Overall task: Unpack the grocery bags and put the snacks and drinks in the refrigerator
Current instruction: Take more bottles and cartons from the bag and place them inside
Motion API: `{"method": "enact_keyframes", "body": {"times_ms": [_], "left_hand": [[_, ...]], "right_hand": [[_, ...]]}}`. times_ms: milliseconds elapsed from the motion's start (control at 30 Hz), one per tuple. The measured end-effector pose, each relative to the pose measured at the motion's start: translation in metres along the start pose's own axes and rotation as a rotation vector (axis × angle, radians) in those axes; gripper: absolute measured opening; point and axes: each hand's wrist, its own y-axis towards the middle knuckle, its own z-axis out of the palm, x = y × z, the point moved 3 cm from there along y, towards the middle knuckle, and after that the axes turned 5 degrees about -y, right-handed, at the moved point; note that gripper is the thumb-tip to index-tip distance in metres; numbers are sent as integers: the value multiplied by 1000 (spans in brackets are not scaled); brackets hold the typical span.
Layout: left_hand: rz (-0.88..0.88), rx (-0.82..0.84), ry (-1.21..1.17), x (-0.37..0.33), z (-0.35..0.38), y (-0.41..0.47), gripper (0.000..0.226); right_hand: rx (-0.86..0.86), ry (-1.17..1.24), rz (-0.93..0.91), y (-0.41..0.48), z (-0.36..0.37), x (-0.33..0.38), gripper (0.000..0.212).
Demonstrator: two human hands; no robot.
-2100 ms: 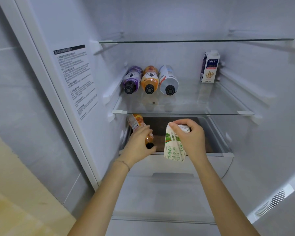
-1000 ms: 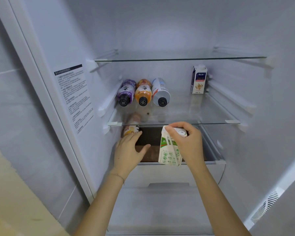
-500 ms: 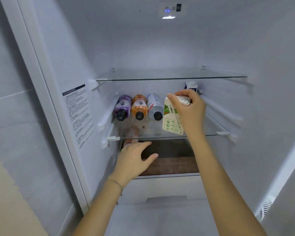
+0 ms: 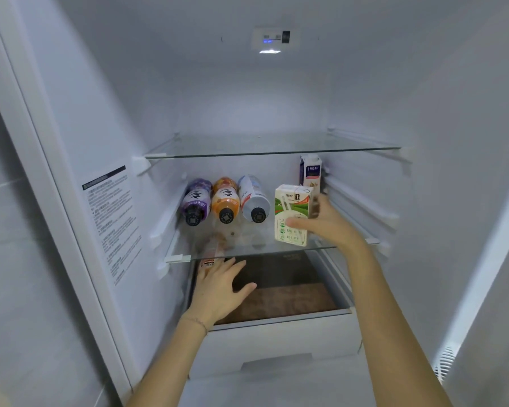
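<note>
**Green carton held at the middle shelf, left hand spread over the drawer**

Head view: the fridge stands open, seen from the front and slightly from above. The right hand grips the green carton from its right side: the thumb lies across the lower front and the fingers curl round behind, out of sight. The carton is upright at the front right of the middle shelf, its base at about the level of the glass. Whether it rests on the glass cannot be told.

The left hand is flat and unclenched, fingers spread, palm down over the left part of the drawer. It holds nothing. Its fingertips reach the drawer bottle, which lies just under the shelf's front edge, mostly hidden by the glass; they seem to touch it. A thin bracelet circles the left wrist.

On the middle shelf, three bottles lie side by side on the left, caps towards the camera: the purple bottle against the left wall, the orange bottle beside it and the white bottle to the right of that. The blue carton stands upright at the rear right, behind the green carton and well apart from the bottles.

The top shelf is glass too. A printed sticker is on the left inner wall. A lit panel sits in the ceiling. A vent shows at the lower right.
</note>
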Motion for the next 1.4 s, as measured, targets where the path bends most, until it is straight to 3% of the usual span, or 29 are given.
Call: {"method": "enact_keyframes", "body": {"times_ms": [100, 267, 600, 833, 1400], "left_hand": [[-21, -8, 5, 0, 4, 3, 87], [-7, -21, -30, -3, 13, 4, 95], [156, -204, 2, -34, 6, -4, 78], [134, -152, 148, -39, 19, -13, 70], [65, -109, 84, -34, 22, -16, 68]], "right_hand": [[31, -20, 1, 6, -3, -3, 49], [-64, 9, -15, 34, -6, -8, 57], [-216, -135, -19, 95, -6, -27, 40], [-248, -237, 3, 132, -7, -35, 36], [-299, -497, 151, 179, -4, -47, 40]]}}
